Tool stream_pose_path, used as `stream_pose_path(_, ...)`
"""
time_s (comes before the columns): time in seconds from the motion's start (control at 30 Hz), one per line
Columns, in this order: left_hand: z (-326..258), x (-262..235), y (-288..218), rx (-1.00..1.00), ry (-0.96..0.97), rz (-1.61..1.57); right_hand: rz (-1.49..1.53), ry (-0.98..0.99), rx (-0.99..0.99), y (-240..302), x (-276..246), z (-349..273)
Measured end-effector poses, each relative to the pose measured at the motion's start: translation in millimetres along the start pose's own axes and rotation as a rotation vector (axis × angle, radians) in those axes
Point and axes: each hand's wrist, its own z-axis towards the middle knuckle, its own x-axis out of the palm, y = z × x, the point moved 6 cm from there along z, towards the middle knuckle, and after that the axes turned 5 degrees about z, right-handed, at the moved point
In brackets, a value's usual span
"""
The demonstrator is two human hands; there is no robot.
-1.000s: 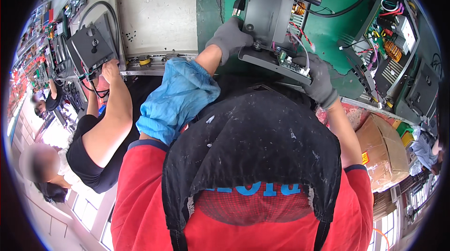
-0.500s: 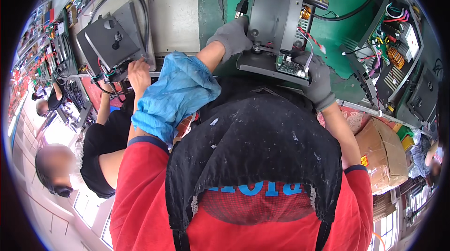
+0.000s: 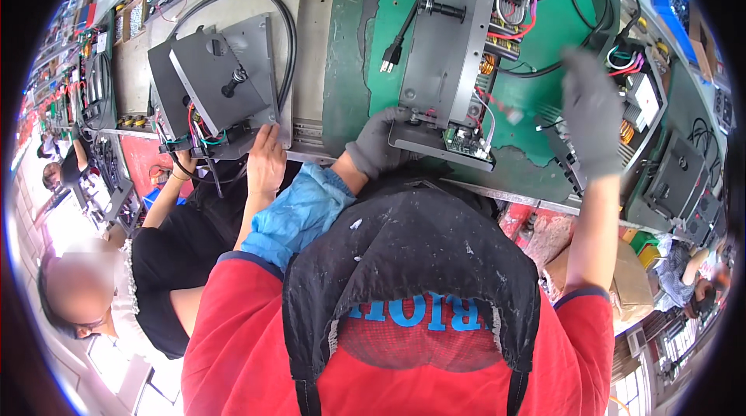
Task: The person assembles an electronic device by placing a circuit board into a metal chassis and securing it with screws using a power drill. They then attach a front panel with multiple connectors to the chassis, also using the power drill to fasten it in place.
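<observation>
In front of me stands a dark grey metal chassis (image 3: 451,43) with an open side. A small green circuit board (image 3: 463,141) sits at its near end, and wires and copper coils show along its right side. My left hand (image 3: 378,144), in a grey glove, is closed on the near left corner of the chassis, its fingertips partly hidden. Away from the chassis, my gloved right hand (image 3: 592,113) is raised over the bench beside another open unit (image 3: 641,97). Motion smears its fingers, and I cannot see anything held in it.
A black power plug (image 3: 392,52) lies left of the chassis on the green mat (image 3: 353,51). Farther left, another person's hand (image 3: 266,160) touches a similar grey unit (image 3: 210,74). A cardboard box (image 3: 631,280) stands below the bench at right.
My right hand has left the chassis's near right corner and swung right and away from me. My left hand has shifted nearer me, to the chassis corner. The view has shifted slightly.
</observation>
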Motion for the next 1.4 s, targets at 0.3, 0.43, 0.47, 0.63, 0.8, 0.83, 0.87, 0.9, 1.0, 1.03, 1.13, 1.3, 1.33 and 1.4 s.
stream_pose_path(0.3,-18,-17,-13,0.111,-0.200,0.009,0.551,0.067,0.054,-19,57,94)
stream_pose_path(0.43,-65,-24,-27,0.225,-0.171,0.127,0.526,-0.017,0.075,44,16,68)
stream_pose_path(0.47,-64,-60,-24,0.193,-0.030,0.109,0.508,-0.074,0.076,62,5,62)
stream_pose_path(0.63,-119,-87,-30,0.095,-0.036,0.028,0.430,-0.154,0.013,104,-2,25)
stream_pose_path(0.8,-137,-66,-35,0.068,-0.068,-0.177,0.261,-0.032,0.059,123,22,10)
stream_pose_path(0.83,-130,-69,-34,0.067,-0.079,-0.116,0.234,-0.004,0.062,127,25,11)
stream_pose_path(0.87,-118,-78,-29,0.058,-0.097,-0.002,0.181,0.067,0.098,127,30,15)
stream_pose_path(0.9,-113,-89,-28,0.038,-0.119,0.141,0.124,0.083,0.110,127,33,23)
stream_pose_path(1.0,-84,-128,-15,0.022,-0.160,0.945,0.081,0.069,0.118,98,42,42)
stream_pose_path(1.03,-72,-131,-16,0.096,-0.097,1.423,0.093,0.004,0.126,83,39,46)
stream_pose_path(1.13,-48,-110,-27,0.400,0.018,1.598,0.075,-0.051,0.208,46,33,55)
stream_pose_path(1.3,-53,-39,-41,0.327,-0.187,0.742,-0.024,-0.143,0.208,39,25,60)
stream_pose_path(1.33,-56,-31,-42,0.432,-0.100,0.905,-0.044,-0.212,0.051,57,20,57)
stream_pose_path(1.4,-51,-33,-24,0.006,-0.137,0.251,0.034,-0.172,-0.277,104,23,47)
